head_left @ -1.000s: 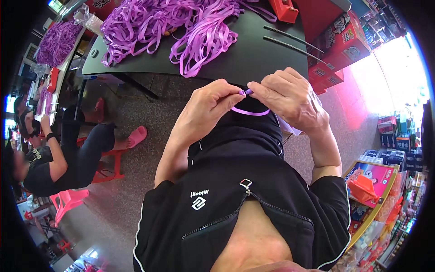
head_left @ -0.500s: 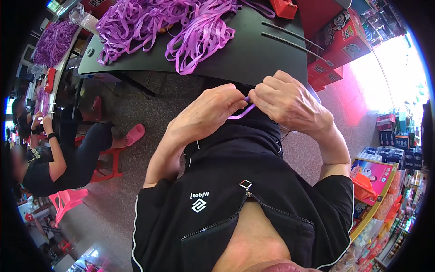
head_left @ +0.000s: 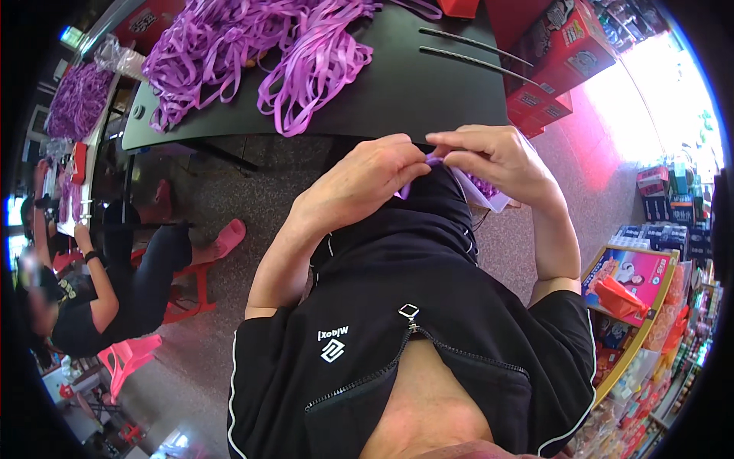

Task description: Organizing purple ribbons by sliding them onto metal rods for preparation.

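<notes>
A shop, shown by stacked red cartons [head_left: 587, 55], boxed goods [head_left: 657, 208] and a yellow-edged display case [head_left: 648, 277]

Facing you are purple ribbons [head_left: 317, 73] of satiny cloth, a dark tabletop [head_left: 405, 96] with a smooth matt finish and red boxes [head_left: 582, 47] of glossy card, while your black top [head_left: 352, 268] is matt fabric with a shiny metal zip pull [head_left: 414, 327].

A dark table [head_left: 405, 92] spans the top of the frame above a grey speckled floor [head_left: 229, 329]. White daylight floods the upper right, turning pinkish on the floor beside red cartons [head_left: 577, 46]. A yellow-edged display counter [head_left: 650, 306] stands lower right; a pink stool [head_left: 126, 358], lower left.
</notes>
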A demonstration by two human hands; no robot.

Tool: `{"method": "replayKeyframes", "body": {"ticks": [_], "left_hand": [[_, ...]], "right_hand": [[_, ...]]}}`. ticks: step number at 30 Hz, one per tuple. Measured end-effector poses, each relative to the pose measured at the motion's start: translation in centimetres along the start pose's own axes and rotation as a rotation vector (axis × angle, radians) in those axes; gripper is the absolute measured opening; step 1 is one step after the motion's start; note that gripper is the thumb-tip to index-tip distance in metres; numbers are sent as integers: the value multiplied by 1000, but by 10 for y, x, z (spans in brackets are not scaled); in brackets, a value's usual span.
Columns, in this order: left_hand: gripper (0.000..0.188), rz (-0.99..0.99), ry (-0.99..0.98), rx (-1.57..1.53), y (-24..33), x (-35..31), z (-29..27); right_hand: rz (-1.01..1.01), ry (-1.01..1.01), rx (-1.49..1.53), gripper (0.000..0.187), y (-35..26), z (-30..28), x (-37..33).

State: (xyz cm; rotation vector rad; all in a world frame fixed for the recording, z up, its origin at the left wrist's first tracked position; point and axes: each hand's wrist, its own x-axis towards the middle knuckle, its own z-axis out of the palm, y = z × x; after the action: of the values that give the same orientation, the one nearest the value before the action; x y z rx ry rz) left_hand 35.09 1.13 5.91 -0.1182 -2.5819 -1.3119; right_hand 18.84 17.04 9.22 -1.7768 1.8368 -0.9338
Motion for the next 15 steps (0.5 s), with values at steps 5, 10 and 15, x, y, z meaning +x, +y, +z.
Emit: {"method": "replayKeyframes", "body": {"ticks": [5,10,15], "left_hand": [[20,84,-153,9,5,37,21],[56,199,47,51,12,72,44],[46,43,-57,-72,19,130,32]], "right_hand": [[344,32,390,21,8,-17,-31],[500,307,382,19,67,-50,-83],[686,825,339,18,169,-83,-110]]}}
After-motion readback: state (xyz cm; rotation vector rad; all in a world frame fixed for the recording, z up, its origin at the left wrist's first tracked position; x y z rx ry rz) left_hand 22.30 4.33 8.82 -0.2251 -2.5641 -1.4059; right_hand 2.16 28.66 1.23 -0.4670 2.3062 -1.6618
